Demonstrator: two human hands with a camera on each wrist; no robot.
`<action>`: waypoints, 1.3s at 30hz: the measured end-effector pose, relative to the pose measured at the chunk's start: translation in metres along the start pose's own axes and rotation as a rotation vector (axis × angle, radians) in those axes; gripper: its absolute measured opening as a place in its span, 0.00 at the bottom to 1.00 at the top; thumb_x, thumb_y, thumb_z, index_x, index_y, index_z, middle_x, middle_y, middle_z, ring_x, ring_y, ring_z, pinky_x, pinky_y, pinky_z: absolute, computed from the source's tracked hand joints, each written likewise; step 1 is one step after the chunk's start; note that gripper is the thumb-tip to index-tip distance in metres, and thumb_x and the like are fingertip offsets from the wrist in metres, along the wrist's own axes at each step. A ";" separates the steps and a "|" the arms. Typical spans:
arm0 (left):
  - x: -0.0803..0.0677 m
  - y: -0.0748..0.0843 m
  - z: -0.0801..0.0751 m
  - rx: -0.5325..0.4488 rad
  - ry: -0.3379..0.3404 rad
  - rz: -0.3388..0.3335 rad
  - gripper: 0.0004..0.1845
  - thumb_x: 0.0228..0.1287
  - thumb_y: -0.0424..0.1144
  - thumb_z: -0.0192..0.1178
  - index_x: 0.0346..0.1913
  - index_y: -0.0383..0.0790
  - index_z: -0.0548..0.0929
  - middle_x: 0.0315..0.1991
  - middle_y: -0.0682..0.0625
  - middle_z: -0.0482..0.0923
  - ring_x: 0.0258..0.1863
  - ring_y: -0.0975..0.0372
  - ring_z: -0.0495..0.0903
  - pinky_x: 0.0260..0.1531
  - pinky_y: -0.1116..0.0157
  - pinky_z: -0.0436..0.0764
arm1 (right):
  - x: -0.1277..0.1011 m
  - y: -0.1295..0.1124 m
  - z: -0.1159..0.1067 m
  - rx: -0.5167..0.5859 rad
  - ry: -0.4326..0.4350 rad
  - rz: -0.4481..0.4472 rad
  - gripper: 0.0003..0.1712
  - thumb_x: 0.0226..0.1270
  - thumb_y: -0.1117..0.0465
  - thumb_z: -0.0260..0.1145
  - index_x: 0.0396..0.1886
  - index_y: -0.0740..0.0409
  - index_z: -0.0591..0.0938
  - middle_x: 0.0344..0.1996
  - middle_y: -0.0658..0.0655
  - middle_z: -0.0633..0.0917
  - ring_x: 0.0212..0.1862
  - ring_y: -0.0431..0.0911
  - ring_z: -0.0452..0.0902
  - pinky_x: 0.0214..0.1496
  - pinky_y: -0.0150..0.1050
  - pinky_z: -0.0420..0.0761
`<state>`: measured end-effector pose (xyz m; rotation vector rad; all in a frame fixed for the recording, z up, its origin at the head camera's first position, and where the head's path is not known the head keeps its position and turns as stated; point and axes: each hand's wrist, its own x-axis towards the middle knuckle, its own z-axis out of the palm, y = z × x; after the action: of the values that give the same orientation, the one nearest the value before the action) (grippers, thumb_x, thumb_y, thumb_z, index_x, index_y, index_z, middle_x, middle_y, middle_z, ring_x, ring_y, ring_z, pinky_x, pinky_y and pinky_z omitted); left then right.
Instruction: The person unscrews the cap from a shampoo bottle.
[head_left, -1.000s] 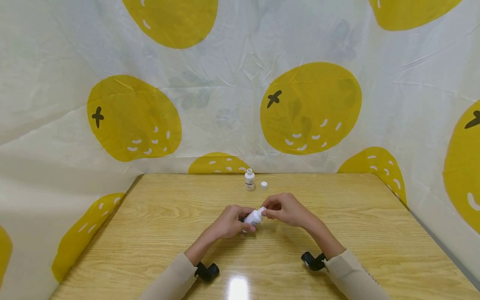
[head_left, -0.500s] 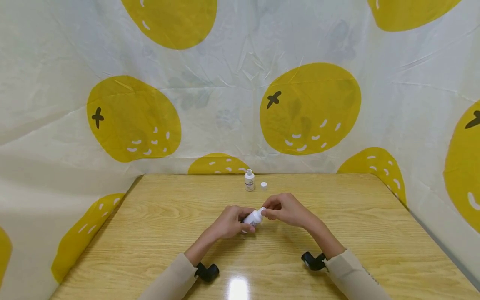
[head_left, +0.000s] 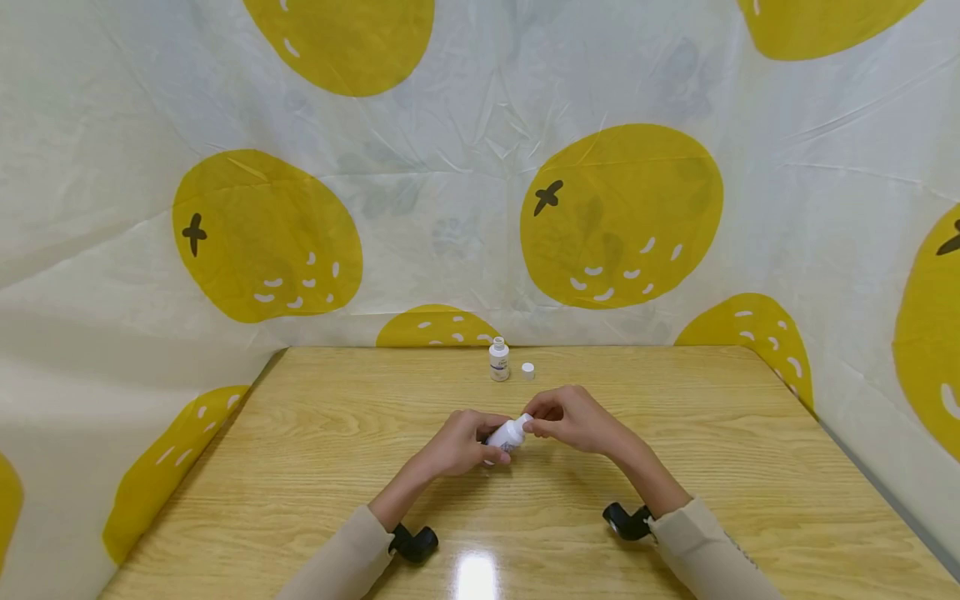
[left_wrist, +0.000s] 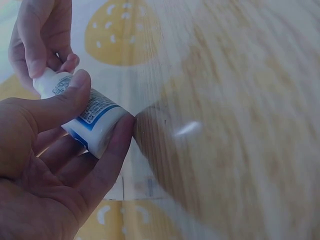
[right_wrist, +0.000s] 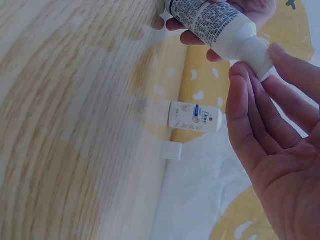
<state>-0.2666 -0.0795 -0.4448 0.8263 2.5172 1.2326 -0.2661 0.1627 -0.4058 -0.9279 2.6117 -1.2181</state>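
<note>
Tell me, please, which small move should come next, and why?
Probably a small twist of the white cap. The right hand pinches it on the tilted bottle while the left hand grips that bottle's body. The rear bottle stands uncapped with a loose cap beside it, so unscrewing seems likelier than tightening.

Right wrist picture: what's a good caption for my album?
Left hand grips a printed bottle, right hand pinches its white cap; a Dove bottle and loose cap sit beyond.
</note>
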 end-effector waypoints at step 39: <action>0.000 0.001 0.000 0.003 0.006 0.001 0.23 0.61 0.34 0.74 0.60 0.46 0.87 0.45 0.50 0.89 0.36 0.69 0.84 0.28 0.69 0.86 | 0.000 0.001 -0.001 -0.025 0.001 0.008 0.13 0.70 0.56 0.72 0.45 0.61 0.89 0.33 0.57 0.91 0.32 0.44 0.85 0.34 0.31 0.83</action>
<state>-0.2659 -0.0791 -0.4445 0.8265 2.5243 1.2332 -0.2671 0.1634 -0.4055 -0.9209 2.6343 -1.1869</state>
